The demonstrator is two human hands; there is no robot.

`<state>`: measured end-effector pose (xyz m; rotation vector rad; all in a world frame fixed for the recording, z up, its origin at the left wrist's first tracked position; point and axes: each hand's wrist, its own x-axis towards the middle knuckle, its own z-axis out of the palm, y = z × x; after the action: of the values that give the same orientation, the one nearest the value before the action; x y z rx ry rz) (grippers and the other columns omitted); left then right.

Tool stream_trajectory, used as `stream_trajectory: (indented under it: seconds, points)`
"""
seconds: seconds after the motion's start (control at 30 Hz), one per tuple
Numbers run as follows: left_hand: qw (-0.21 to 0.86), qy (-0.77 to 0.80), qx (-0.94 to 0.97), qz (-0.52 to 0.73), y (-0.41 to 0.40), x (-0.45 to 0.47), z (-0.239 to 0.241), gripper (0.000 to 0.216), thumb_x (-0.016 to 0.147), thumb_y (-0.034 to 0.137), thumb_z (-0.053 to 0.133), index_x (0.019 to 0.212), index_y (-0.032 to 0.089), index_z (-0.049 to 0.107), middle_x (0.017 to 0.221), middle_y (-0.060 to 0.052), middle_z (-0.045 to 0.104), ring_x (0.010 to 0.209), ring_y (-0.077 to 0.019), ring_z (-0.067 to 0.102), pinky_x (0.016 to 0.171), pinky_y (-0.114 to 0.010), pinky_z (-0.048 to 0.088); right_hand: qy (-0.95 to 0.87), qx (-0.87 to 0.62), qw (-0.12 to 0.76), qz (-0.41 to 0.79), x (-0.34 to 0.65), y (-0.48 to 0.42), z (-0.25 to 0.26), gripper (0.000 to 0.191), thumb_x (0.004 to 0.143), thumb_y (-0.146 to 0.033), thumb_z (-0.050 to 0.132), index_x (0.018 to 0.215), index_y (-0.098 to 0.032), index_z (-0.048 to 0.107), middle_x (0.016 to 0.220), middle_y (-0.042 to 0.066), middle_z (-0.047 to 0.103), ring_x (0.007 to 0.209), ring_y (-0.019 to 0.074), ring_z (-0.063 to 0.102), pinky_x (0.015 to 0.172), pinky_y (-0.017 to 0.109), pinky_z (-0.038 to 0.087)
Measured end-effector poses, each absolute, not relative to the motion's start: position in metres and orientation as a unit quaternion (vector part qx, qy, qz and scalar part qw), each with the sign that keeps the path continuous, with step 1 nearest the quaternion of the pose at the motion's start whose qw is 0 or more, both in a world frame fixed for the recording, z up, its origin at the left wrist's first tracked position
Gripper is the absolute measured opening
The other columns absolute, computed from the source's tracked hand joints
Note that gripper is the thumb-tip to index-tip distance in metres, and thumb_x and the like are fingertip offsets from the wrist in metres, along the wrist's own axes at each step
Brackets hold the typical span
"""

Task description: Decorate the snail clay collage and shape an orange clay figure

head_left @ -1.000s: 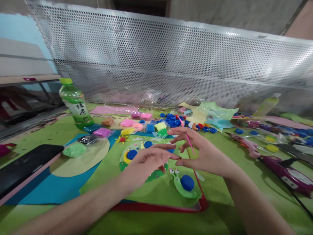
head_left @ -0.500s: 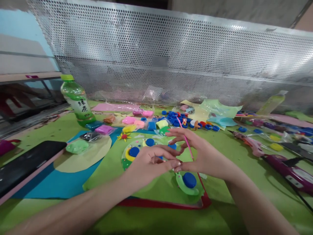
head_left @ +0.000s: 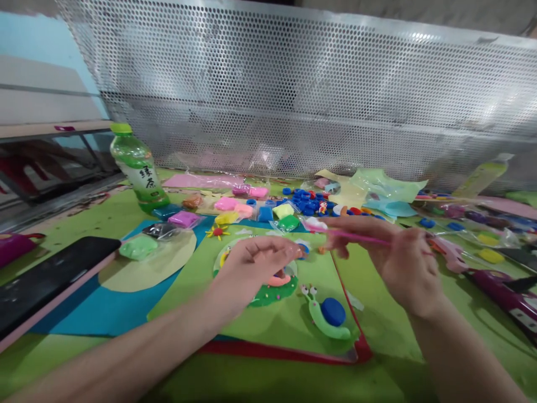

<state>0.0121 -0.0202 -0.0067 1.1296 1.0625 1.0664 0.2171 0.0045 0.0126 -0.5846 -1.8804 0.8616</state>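
My right hand [head_left: 403, 263], smeared by motion, grips a thin pink stick [head_left: 361, 237] that points left. My left hand [head_left: 260, 263] hovers over the green sheet [head_left: 188, 291], thumb and fingertips pinched together; whatever they pinch is too small to make out. On the sheet below my hands lies a light green clay snail [head_left: 329, 330] with eye stalks and a blue bottle-cap shell [head_left: 334, 311]. Partly behind my left hand is a round piece with a green clay patch [head_left: 272, 294] and a pinkish-orange clay shape [head_left: 280, 281]. A yellow clay sun with a red centre [head_left: 217, 231] lies farther back.
Bags of coloured clay [head_left: 226, 218] and blue bottle caps [head_left: 308, 200] lie behind the sheet. A green tea bottle [head_left: 140, 173] and a black phone [head_left: 59, 268] are at left. At right sits a purple glue gun [head_left: 499, 291]. A perforated metal panel [head_left: 268, 89] closes the back.
My hands have come apart: the right moved to the right and its pink stick swung from steep to nearly level. My left hand stays pinched. The snail's eye stalks are now uncovered.
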Motion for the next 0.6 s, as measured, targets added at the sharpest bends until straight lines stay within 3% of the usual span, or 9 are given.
stream_trajectory:
  seconds: [0.07,0.17,0.33,0.6]
  points:
    - [0.585,0.450,0.483,0.471,-0.020,0.011,-0.006,0.022,0.068,0.042,0.070,0.076,0.021,0.071,0.082,0.000,0.069,0.060,-0.0063,0.053,0.057,-0.017,0.047,-0.730,-0.240,0.530,0.358,0.220,0.003,0.014,0.053,0.087,-0.060,0.031,0.089,-0.026,0.071,0.074,0.005,0.065,0.062,0.0163,0.056,0.055,0.031,0.048]
    - [0.583,0.444,0.478,0.484,-0.019,0.011,-0.006,0.021,0.067,0.041,0.071,0.074,0.021,0.071,0.079,0.000,0.069,0.059,-0.0057,0.052,0.056,-0.016,0.047,-0.706,-0.222,0.555,0.379,0.221,-0.001,0.016,0.035,0.089,-0.044,0.044,0.078,-0.026,0.072,0.068,0.003,0.063,0.055,0.0134,0.055,0.047,0.027,0.045]
    - [0.593,0.431,0.474,0.488,-0.021,0.012,-0.006,0.018,0.067,0.038,0.071,0.071,0.021,0.070,0.078,0.002,0.069,0.061,-0.0055,0.055,0.055,-0.014,0.046,-0.747,-0.185,0.504,0.392,0.214,-0.008,0.016,0.018,0.087,-0.024,0.053,0.088,-0.024,0.070,0.066,0.002,0.063,0.049,0.0107,0.054,0.042,0.024,0.044]
    - [0.591,0.436,0.494,0.465,-0.022,0.015,-0.008,0.020,0.066,0.040,0.072,0.068,0.021,0.070,0.067,0.002,0.065,0.057,-0.0071,0.053,0.056,-0.018,0.043,-0.760,-0.188,0.486,0.390,0.212,-0.005,0.015,0.019,0.089,-0.024,0.051,0.089,-0.021,0.070,0.062,0.002,0.062,0.050,0.0101,0.054,0.042,0.022,0.044]
